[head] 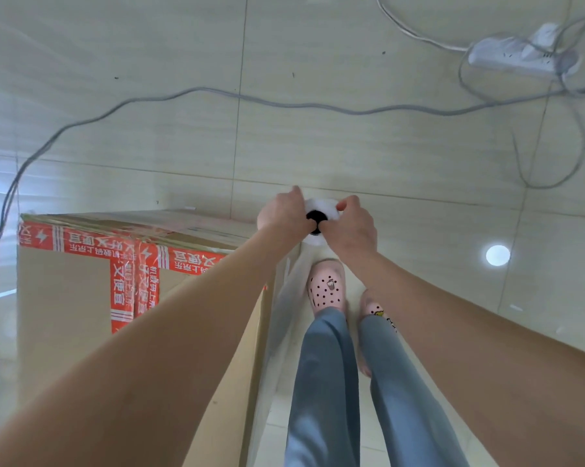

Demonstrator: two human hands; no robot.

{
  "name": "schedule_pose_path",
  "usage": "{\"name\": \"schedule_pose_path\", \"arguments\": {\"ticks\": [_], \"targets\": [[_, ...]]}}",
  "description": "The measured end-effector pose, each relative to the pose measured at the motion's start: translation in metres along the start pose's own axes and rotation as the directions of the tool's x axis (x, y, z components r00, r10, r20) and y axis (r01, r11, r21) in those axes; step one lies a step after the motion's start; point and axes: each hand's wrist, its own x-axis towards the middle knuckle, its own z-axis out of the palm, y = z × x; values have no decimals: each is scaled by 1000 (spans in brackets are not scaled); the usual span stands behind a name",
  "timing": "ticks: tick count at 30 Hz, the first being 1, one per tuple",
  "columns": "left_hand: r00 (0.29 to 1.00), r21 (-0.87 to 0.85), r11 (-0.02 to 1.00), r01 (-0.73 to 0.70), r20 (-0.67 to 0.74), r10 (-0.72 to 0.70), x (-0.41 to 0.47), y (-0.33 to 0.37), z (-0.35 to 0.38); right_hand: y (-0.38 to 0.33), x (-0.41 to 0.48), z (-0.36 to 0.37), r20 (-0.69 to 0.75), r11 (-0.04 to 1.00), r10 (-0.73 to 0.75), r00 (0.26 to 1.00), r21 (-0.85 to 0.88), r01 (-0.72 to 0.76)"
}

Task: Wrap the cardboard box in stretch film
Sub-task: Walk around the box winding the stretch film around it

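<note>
The tiled floor fills the view, pale and glossy, with a round light reflection on it to the right of the person's arms. The cardboard box stands on the floor at the left, tall, its top edge and near face crossed by red printed tape. Both bare forearms reach forward from the bottom corners of the view and meet just past the box's right top corner. Below them are legs in grey-blue trousers and feet in pink clogs, standing on the floor right beside the box. A sheet of stretch film runs down along the box's right side, between box and legs. A grey cable snakes across the floor beyond the box towards a white power strip near the top right corner. The stretch film roll is held upright, its dark core hole facing the camera. The left hand has its fingers curled round the roll's left side; the right hand grips the right side, thumb at the core.
</note>
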Motion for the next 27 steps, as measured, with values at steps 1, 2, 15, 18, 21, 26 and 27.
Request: {"name": "schedule_pose_path", "arguments": {"ticks": [1,2,15,18,21,26,27], "targets": [[997,59,995,-81,-10,82,2,4,1,-2,3,-1,-5,1000,-12,1000,-10,12],[987,109,982,-154,-20,157,5,7,1,-4,5,-2,-5,999,-25,1000,-30,25],[994,-135,991,27,-105,-41,34,-20,-29,-51,27,2,105,995,-68,992,-60,74],[991,-175,983,46,-114,-67,38,-29,-37,-57,28,14,121,999,-48,991,-4,49],[987,-192,979,63,-132,-89,42,-40,-46,-69,29,24,93,995,-89,992,51,84],[980,-344,935,87,-139,-142,49,-62,-54,-92,33,35,55,988,-153,987,30,151],[977,-384,919,95,-140,-159,49,-66,-53,-94,33,37,47,987,-158,986,27,157]]}}
